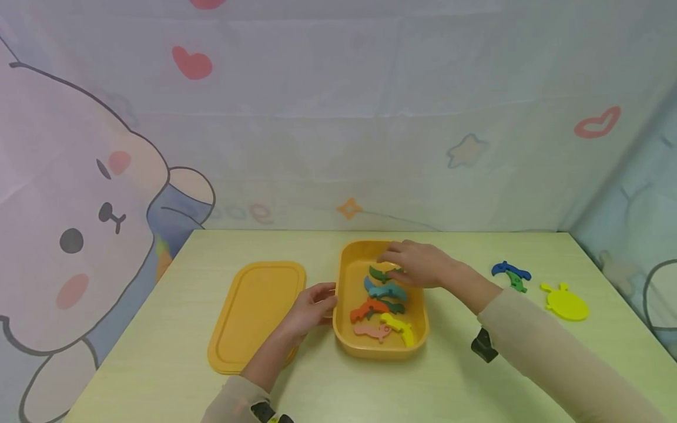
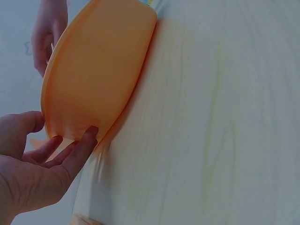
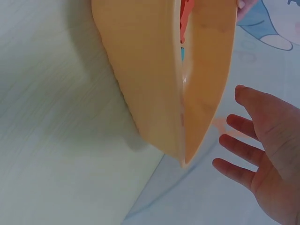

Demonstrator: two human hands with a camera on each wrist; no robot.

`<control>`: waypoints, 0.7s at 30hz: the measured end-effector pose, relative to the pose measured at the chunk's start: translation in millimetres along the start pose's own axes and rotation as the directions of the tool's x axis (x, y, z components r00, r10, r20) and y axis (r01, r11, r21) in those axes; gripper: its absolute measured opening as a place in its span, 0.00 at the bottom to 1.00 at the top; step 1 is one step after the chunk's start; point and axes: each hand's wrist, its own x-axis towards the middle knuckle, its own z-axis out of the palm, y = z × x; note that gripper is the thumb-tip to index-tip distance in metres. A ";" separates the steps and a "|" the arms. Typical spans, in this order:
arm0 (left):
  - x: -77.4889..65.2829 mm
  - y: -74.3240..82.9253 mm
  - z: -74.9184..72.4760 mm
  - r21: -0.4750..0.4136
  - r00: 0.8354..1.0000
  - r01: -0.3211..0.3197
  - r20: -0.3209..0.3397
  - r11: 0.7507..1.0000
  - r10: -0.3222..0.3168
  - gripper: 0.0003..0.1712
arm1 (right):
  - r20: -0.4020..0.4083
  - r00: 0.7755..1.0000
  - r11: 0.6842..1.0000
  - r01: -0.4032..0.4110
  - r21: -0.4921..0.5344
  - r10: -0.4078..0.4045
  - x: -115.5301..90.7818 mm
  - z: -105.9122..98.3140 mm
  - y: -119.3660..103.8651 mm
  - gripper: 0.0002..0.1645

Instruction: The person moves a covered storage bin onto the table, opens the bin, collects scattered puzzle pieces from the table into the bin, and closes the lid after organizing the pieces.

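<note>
A yellow-orange plastic box (image 1: 381,353) stands on the table. Inside lie several flat animal-shaped toy pieces: a green piece (image 1: 379,274), a light blue piece (image 1: 387,291), an orange piece (image 1: 365,310), a pink piece (image 1: 372,332) and a yellow piece (image 1: 399,326) among them. My left hand (image 1: 313,308) rests against the box's left wall; in the left wrist view the thumb is at the rim and the fingertips (image 2: 92,133) touch the outside. Over the far right part of the box hovers my right hand (image 1: 423,263), fingers spread and nothing held in the right wrist view.
A flat yellow-orange lid (image 1: 259,311) lies on the table left of the box. To the right are a dark blue piece (image 1: 520,272), a green piece (image 1: 515,283) and a bright yellow round-bodied piece (image 1: 567,305). A printed cloth (image 1: 328,147) hangs behind the table's far edge.
</note>
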 end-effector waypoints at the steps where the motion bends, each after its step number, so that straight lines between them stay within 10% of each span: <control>1: -0.2 0.3 0.1 0.000 1.000 0.000 0.000 1.000 0.000 0.26 | -0.002 1.000 1.000 0.000 -0.004 0.000 -1.5 -0.8 0.8 0.19; 21: -2.3 5.1 0.4 -0.005 1.000 0.012 0.010 1.000 -0.012 0.26 | -0.075 0.993 0.994 -0.098 -0.054 0.094 -40.6 -30.2 37.4 0.20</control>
